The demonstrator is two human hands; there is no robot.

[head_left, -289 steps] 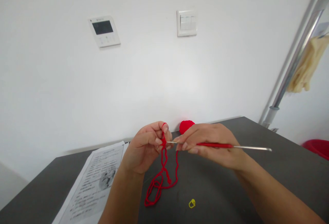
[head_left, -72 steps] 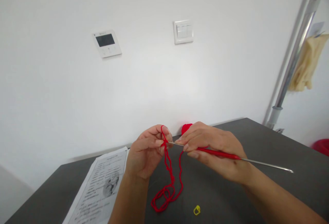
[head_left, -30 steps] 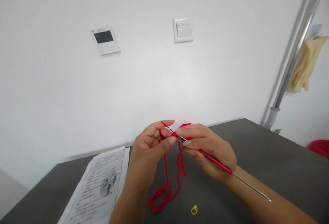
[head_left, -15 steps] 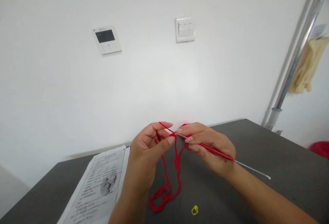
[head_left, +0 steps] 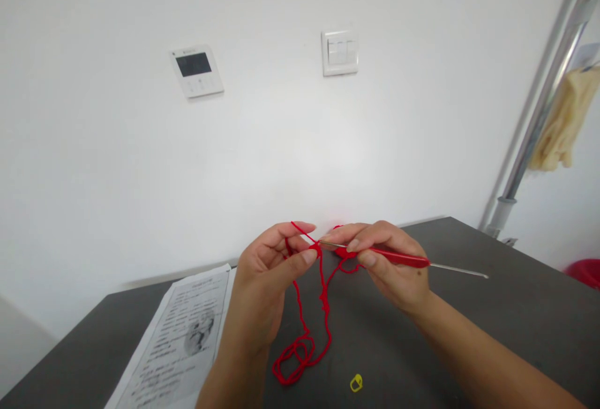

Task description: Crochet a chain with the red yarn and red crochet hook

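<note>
My left hand (head_left: pixel 274 265) pinches a small piece of red yarn work (head_left: pixel 317 249) between thumb and fingers. A strand runs up over its index finger, and more yarn hangs below. In my right hand (head_left: pixel 391 265) is a crochet hook (head_left: pixel 398 257) with a red handle and metal ends, gripped like a pen. Its left tip meets the yarn at my left fingertips; the other end points right. Loose red yarn (head_left: pixel 293 365) lies looped on the dark table beneath my hands. Part of a red yarn ball (head_left: pixel 345 251) shows behind my right fingers.
A yellow stitch marker (head_left: pixel 356 383) lies near the table's front. Printed sheets (head_left: pixel 173 340) rest left of my left forearm. Behind the dark table (head_left: pixel 469 321) is a white wall with a panel (head_left: pixel 197 71) and a switch (head_left: pixel 340 52). A metal pole (head_left: pixel 539 121) stands at right.
My right hand has turned the hook to a flatter angle, its far end rising, and its fingers have shifted on the handle. My left hand stays almost still with the yarn.
</note>
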